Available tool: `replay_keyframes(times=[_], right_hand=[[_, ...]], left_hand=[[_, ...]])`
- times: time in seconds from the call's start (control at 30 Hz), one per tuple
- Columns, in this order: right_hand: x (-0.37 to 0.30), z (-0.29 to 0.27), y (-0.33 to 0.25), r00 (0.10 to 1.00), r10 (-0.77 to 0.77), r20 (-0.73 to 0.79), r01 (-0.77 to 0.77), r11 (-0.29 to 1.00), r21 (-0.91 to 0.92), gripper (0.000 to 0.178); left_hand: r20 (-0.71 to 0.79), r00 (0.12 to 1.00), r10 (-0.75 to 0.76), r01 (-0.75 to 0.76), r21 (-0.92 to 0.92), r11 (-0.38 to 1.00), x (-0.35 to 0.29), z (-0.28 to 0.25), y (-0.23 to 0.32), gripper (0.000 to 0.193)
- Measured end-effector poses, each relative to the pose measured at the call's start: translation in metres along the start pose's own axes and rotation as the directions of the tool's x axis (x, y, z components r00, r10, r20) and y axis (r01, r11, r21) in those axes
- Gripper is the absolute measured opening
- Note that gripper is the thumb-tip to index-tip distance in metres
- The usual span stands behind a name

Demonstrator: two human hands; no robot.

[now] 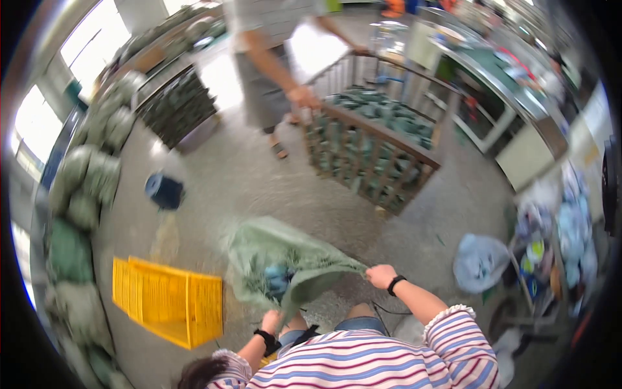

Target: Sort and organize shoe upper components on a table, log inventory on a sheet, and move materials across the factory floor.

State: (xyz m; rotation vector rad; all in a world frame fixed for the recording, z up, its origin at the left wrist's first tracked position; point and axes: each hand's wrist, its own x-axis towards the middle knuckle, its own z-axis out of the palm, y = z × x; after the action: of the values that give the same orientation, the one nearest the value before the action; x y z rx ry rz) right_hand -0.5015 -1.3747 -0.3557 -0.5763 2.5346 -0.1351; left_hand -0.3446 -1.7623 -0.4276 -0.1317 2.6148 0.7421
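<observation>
A green woven sack hangs spread between my two hands, its mouth gaping toward me. My right hand is closed on a bunched corner of the rim, pulled out to the right. Lower down, my left hand grips the near edge of the same sack. Inside the opening some blue items show, too blurred to name. How full the sack is stays hidden by its folds.
A yellow plastic crate lies left of the sack. Ahead, another person holds a brown slatted cart filled with green pieces. A dark blue bucket, stacked sacks and a clear bag stand around.
</observation>
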Motion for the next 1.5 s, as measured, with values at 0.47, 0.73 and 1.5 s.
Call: replay_keyframes(times=[0.47,0.73,1.5], right_hand=[[-0.542,0.22,0.109,-0.056,0.947,0.317,-0.437,-0.309,0.845,0.02],[-0.62,0.347,-0.047,0.517,0.673,0.529,-0.855,0.441,0.275,0.018],[-0.586,0.08,0.521,0.247,0.969,0.003,-0.119,0.027,0.993,0.004]], left_hand=[[0.424,0.6,0.678,-0.716,-0.093,0.692,0.053,0.051,0.27,0.028],[0.376,0.391,0.84,-0.859,-0.179,0.48,0.116,0.074,0.292,0.014],[0.512,0.846,0.15,-0.019,-0.252,0.968,0.188,0.145,0.626,0.026]])
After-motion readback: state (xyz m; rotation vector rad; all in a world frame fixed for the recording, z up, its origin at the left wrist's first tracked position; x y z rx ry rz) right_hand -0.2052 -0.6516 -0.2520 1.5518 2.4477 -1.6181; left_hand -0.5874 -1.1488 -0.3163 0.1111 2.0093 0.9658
